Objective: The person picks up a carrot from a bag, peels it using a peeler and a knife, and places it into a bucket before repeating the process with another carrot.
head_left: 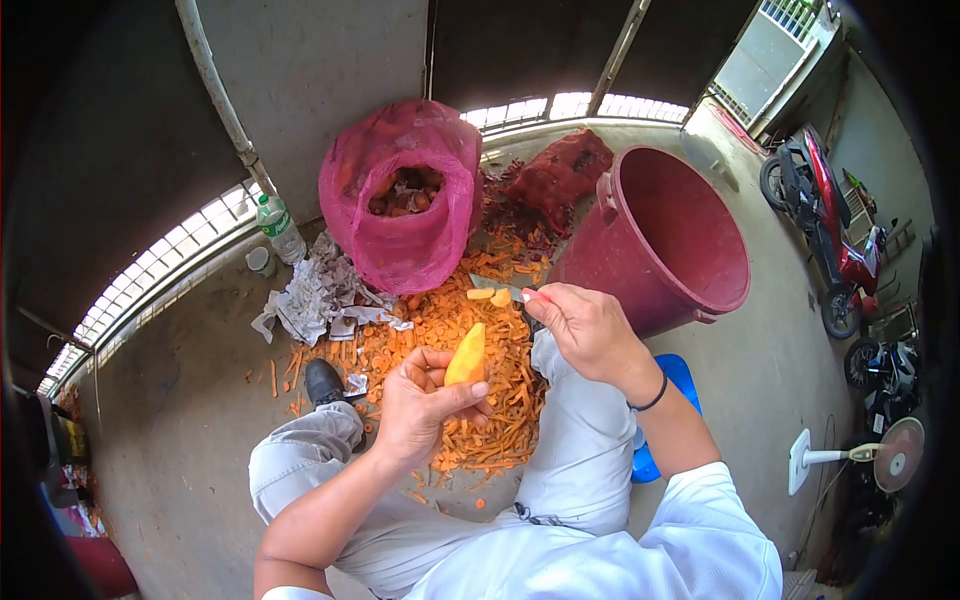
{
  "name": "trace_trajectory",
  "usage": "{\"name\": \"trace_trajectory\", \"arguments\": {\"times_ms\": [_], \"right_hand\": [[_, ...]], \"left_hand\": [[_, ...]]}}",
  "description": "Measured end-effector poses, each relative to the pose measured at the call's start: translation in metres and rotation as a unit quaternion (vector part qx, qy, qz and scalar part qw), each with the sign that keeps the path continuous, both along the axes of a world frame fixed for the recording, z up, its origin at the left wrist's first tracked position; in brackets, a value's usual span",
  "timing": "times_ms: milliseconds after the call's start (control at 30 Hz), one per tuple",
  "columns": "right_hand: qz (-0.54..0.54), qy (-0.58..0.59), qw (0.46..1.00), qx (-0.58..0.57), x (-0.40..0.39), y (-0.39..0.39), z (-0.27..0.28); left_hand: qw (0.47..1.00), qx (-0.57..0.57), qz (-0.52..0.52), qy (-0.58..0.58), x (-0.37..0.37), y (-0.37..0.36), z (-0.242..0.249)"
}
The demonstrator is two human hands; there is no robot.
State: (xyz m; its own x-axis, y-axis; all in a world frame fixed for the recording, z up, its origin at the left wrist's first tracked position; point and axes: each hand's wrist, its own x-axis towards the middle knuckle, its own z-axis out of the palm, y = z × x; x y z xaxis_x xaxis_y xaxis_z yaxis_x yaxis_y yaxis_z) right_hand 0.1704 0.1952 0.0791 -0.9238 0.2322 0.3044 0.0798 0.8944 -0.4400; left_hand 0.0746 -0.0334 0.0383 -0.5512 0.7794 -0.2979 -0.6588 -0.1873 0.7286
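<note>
My left hand (418,402) is closed around a peeled carrot (467,357), its narrow end pointing up and away from me. Gripped in my right hand (592,328) is a knife (533,296) with a red handle, its blade pointing left above the carrot's tip. Small pale-orange cut pieces (490,296) show at the blade. Below both hands, between my legs, spreads a heap of orange peel strips and round slices (490,430).
A pink mesh bag (410,245) stands open ahead, with roundish produce inside. Right of it are a red mesh sack (560,180) and a large red tub (640,240). Crumpled paper (320,290) and a plastic bottle (281,232) lie left. A fan (890,455) and motorcycles (830,225) stand far right.
</note>
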Motion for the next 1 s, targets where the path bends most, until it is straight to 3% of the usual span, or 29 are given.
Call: {"name": "trace_trajectory", "arguments": {"times_ms": [67,133,167,200,233,400,467,500,600,633,700,767,867,933,1000], "right_hand": [[-0.014,-0.008,1.0,-0.02,0.001,-0.007,-0.001],[-0.014,0.077,0.973,-0.218,0.0,-0.018,0.002],[-0.013,0.076,0.972,-0.22,-0.004,-0.018,0.0],[-0.073,-0.037,0.994,-0.073,-0.007,-0.017,-0.005],[-0.131,-0.148,0.977,0.076,-0.009,-0.014,-0.012],[-0.139,-0.137,0.976,0.093,-0.008,-0.017,-0.015],[-0.136,-0.055,0.985,-0.086,-0.009,-0.015,-0.013],[-0.138,-0.054,0.985,-0.083,-0.008,-0.013,-0.013],[-0.023,0.006,0.949,-0.316,-0.005,-0.01,-0.023],[-0.024,0.006,0.948,-0.316,-0.002,-0.011,-0.024],[0.09,0.034,0.957,-0.272,0.001,-0.016,-0.022],[0.099,0.028,0.961,-0.257,0.003,-0.017,-0.027],[0.086,0.041,0.928,-0.359,0.003,-0.022,-0.035],[0.109,-0.015,0.885,-0.452,0.004,-0.024,-0.033],[0.12,-0.013,0.877,-0.466,0.006,-0.025,-0.039]], "left_hand": [[1.0,0.002,0.009,-0.008,0.0,0.001,-0.001],[1.0,0.003,0.018,-0.014,-0.003,0.004,-0.003],[0.999,0.003,0.031,-0.022,-0.004,0.004,-0.007],[0.999,0.003,0.042,-0.031,-0.005,0.005,-0.012],[0.999,0.002,0.04,-0.03,-0.005,0.004,-0.016],[0.992,-0.015,0.098,0.082,-0.009,0.003,-0.023],[0.991,-0.018,0.087,0.097,-0.009,0.002,-0.027],[0.99,-0.019,0.078,0.115,-0.009,0.003,-0.027],[0.988,-0.035,0.075,0.128,-0.006,0.005,-0.025],[0.988,-0.035,0.074,0.127,-0.005,0.005,-0.025],[0.995,-0.005,0.06,0.079,-0.005,0.006,-0.026],[0.997,-0.003,0.043,0.067,-0.005,0.005,-0.027],[0.995,-0.006,0.022,0.092,-0.003,0.008,-0.031],[0.991,-0.01,0.017,0.129,-0.002,0.01,-0.033],[0.983,-0.023,0.008,0.184,-0.004,0.011,-0.033]]}}
